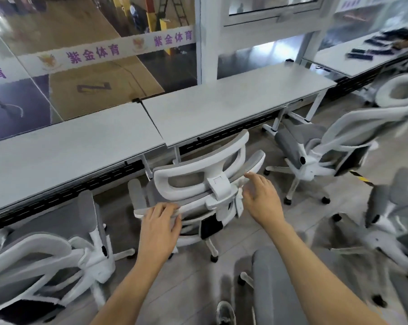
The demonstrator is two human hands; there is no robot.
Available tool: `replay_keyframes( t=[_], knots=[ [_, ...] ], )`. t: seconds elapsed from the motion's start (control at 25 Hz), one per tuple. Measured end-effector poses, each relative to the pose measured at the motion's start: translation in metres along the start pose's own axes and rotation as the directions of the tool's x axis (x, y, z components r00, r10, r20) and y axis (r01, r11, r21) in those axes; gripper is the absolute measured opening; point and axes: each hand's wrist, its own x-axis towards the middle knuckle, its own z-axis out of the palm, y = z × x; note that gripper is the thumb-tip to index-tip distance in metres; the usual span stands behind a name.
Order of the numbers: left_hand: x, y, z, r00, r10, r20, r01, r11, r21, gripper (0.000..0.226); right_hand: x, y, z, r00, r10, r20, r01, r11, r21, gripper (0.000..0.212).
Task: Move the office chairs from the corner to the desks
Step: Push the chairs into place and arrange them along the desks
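Observation:
A white-framed office chair (pixel 198 181) with grey mesh stands in front of me, its seat tucked under the light grey desk (pixel 221 106). My left hand (pixel 160 221) rests flat on the top of its backrest at the left, fingers curled over the edge. My right hand (pixel 263 198) hovers just right of the headrest bracket with fingers spread, holding nothing. A second chair (pixel 57 254) sits at the desk to the left, and a third chair (pixel 320 148) stands angled at the right.
More white and grey chairs crowd the right side (pixel 390 221) and far right (pixel 400 92). A grey chair part (pixel 273 289) lies right below me by my shoe (pixel 225 313). Glass wall (pixel 92 55) runs behind the desks. Dark items (pixel 372 50) lie on the far desk.

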Motion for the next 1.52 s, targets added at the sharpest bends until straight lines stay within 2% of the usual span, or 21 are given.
replay_keyframes(
  t=[0.16, 0.36, 0.56, 0.72, 0.92, 1.04, 1.24, 1.44, 1.52],
  knots=[
    [-0.006, 0.036, -0.015, 0.981, 0.175, 0.084, -0.164, 0.979, -0.121, 0.023, -0.046, -0.027, -0.049, 0.995, 0.058, -0.082, -0.064, 0.995, -0.07, 0.038],
    [-0.025, 0.104, -0.032, 0.917, 0.375, 0.138, -0.318, 0.895, -0.313, 0.022, -0.108, -0.043, -0.121, 0.974, 0.138, -0.18, -0.155, 0.984, -0.089, 0.032],
    [-0.042, 0.175, -0.035, 0.815, 0.564, 0.131, -0.456, 0.765, -0.454, 0.022, -0.166, -0.038, -0.193, 0.931, 0.26, -0.255, -0.295, 0.949, -0.108, 0.031],
    [-0.071, 0.249, -0.029, 0.705, 0.698, 0.125, -0.559, 0.655, -0.508, 0.026, -0.221, -0.03, -0.252, 0.877, 0.333, -0.346, -0.389, 0.915, -0.106, 0.029],
    [-0.113, 0.332, -0.015, 0.617, 0.779, 0.115, -0.617, 0.569, -0.544, 0.026, -0.284, 0.009, -0.319, 0.83, 0.385, -0.404, -0.457, 0.884, -0.097, 0.028],
    [-0.137, 0.379, -0.003, 0.61, 0.786, 0.105, -0.632, 0.562, -0.534, 0.022, -0.315, 0.05, -0.356, 0.818, 0.392, -0.421, -0.457, 0.887, -0.062, 0.028],
    [-0.187, 0.484, 0.025, 0.622, 0.776, 0.104, -0.655, 0.589, -0.472, 0.022, -0.361, 0.14, -0.425, 0.852, 0.337, -0.401, -0.374, 0.927, -0.015, 0.026],
    [-0.233, 0.591, 0.051, 0.679, 0.717, 0.157, -0.616, 0.673, -0.41, 0.02, -0.405, 0.227, -0.497, 0.889, 0.311, -0.336, -0.327, 0.945, 0.008, 0.028],
    [-0.241, 0.627, 0.062, 0.681, 0.713, 0.17, -0.613, 0.681, -0.401, 0.021, -0.412, 0.257, -0.519, 0.897, 0.303, -0.322, -0.319, 0.948, 0.003, 0.029]
  ],
)
